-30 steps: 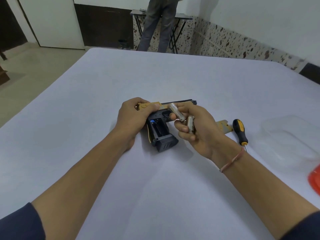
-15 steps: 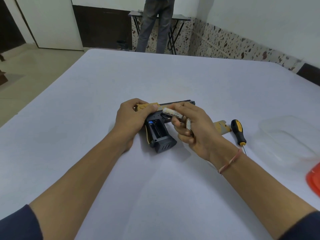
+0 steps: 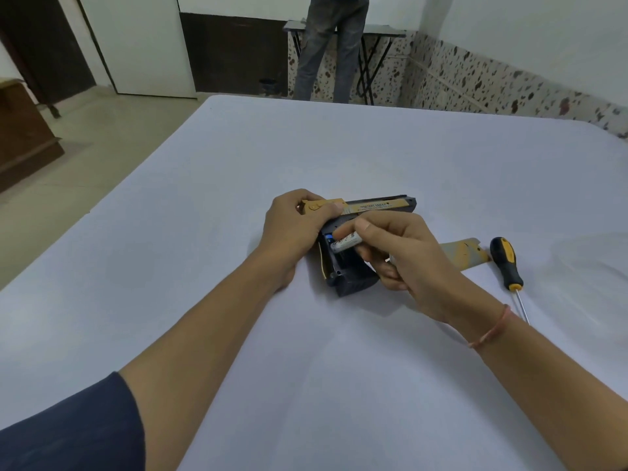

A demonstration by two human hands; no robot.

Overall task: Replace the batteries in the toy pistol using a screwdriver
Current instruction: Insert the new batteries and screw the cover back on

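**Toy pistol (image 3: pixel 380 207) with its grip compartment open and a battery (image 3: pixel 345 242) held at the opening**

The pistol is laid on its side near the middle of the white table (image 3: pixel 339 147), barrel to the right, with the uncovered compartment (image 3: pixel 343 263) facing up. The battery is pinched in the fingertips of the right hand (image 3: pixel 407 253), and its free end is set at the upper end of the compartment, beside a blue part inside. The rear of the gold slide is gripped by the left hand (image 3: pixel 292 229), fingers curled over it. A gold-and-grey cover plate (image 3: pixel 465 253) lies flat just right of the right hand, and a yellow-and-black screwdriver (image 3: pixel 506 261) lies beside it. A standing person's legs (image 3: pixel 333 45) are seen beyond the table.
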